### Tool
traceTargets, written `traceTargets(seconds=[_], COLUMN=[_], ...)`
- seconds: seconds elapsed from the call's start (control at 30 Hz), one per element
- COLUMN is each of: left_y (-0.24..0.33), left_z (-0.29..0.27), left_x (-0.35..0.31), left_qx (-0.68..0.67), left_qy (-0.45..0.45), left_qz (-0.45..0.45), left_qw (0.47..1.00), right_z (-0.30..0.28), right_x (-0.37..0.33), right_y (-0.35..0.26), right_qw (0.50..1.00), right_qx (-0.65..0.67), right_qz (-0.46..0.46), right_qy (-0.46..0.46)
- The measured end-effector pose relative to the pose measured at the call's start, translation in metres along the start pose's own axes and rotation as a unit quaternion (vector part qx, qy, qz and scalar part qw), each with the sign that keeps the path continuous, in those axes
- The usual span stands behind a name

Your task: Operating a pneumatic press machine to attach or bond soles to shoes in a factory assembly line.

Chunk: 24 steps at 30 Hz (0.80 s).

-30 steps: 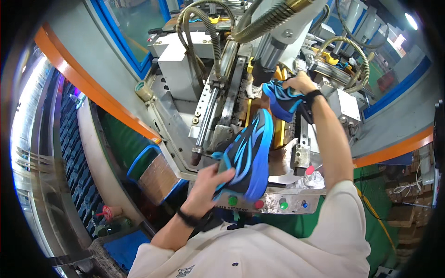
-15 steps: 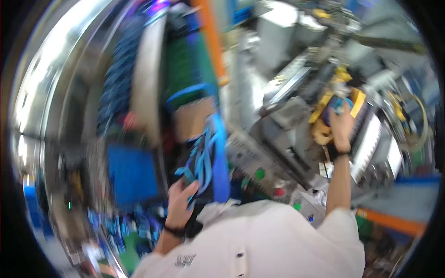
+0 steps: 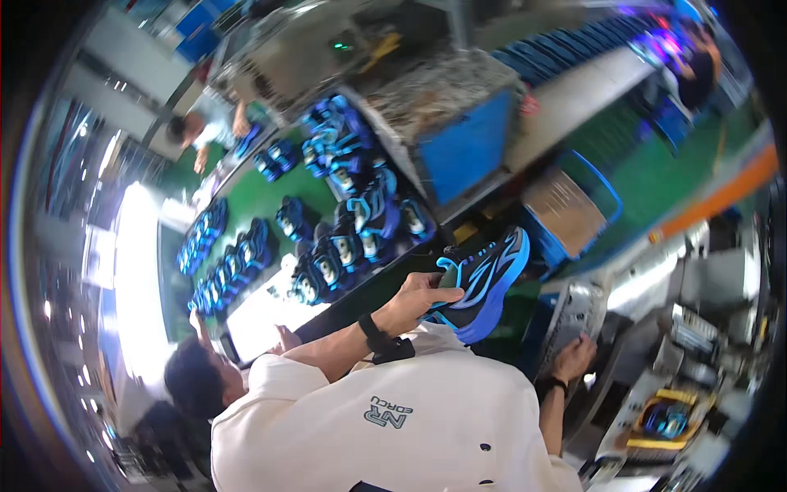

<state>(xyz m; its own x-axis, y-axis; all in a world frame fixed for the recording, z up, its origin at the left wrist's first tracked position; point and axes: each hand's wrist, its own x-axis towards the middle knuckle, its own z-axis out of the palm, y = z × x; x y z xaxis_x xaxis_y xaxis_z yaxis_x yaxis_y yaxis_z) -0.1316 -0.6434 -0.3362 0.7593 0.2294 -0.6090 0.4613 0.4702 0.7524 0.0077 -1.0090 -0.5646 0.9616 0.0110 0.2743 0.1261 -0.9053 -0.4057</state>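
One shoe (image 3: 482,283) (blue-soled), long axis diagonal, toe upper-right

Two bare hands (image 3: 418,302), one held shoe (image 3: 492,287).
There are two dark wristbands (image 3: 377,334), three co-workers (image 3: 197,377), one brown-topped stool (image 3: 564,213), one yellow holder (image 3: 656,444) with one blue shoe (image 3: 666,420) in it, and over a dozen crowded shoes (image 3: 346,248), too jumbled for an exact count.
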Motion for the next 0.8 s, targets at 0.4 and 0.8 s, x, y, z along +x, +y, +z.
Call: traceTargets(seconds=[0.4,0.8], left_y=[0.028,0.057], left_z=[-0.134,-0.229], left_x=[-0.026,0.059], left_qx=[-0.139,-0.101], left_qy=[0.21,0.234], left_qz=[0.046,0.092], left_qw=[0.967,0.963], right_z=[0.004,0.025], right_x=[0.081,0.124], right_y=[-0.062,-0.251], right_qw=[0.989,0.955], right_qx=[0.134,0.255], right_qz=[-0.063,-0.063], right_qy=[0.017,-0.141])
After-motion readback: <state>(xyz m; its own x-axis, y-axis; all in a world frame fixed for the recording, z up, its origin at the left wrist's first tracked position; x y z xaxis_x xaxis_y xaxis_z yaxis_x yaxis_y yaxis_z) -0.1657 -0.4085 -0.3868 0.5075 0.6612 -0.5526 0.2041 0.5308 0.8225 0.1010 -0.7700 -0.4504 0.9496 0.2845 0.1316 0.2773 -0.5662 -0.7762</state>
